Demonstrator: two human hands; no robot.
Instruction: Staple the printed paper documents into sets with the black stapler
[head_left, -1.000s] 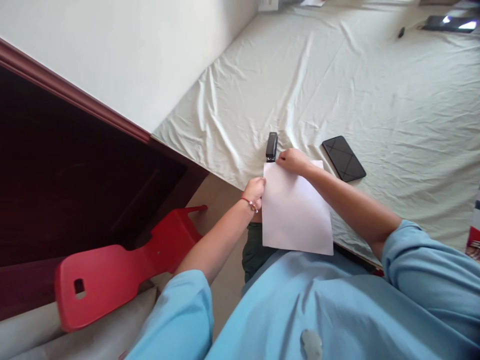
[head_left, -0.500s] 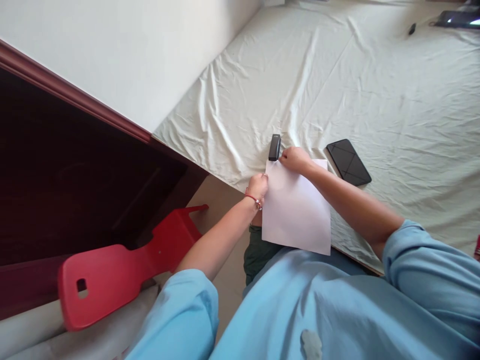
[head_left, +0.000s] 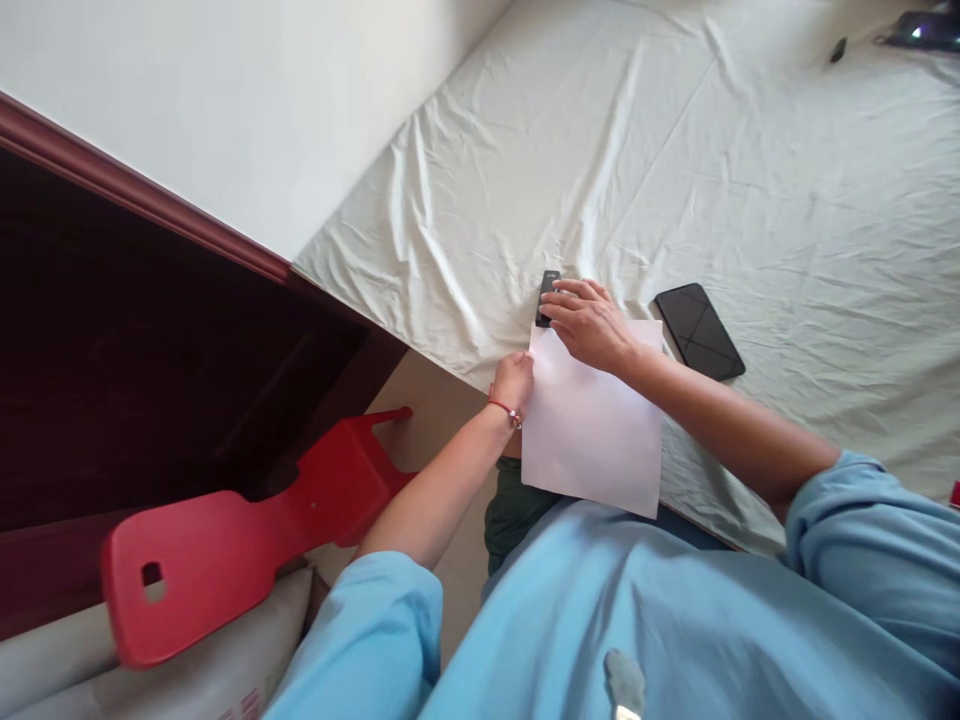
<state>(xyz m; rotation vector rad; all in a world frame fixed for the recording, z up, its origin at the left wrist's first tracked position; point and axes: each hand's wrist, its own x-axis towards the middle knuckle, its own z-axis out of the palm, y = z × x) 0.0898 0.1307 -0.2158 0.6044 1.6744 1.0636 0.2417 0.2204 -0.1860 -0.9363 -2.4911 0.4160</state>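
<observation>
White rectangular paper sheet (head_left: 592, 430), likely light, limp, best held by edges, pinched in left hand (head_left: 514, 381), with uncurled right hand (head_left: 591, 326) over oblong black stapler (head_left: 549, 279).

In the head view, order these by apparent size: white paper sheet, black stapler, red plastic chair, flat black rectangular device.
Red plastic chair
White paper sheet
Flat black rectangular device
Black stapler, partly hidden by the right hand

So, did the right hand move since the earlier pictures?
Yes: judged against the flat black device, the right hand has moved left, now over the stapler.
</observation>
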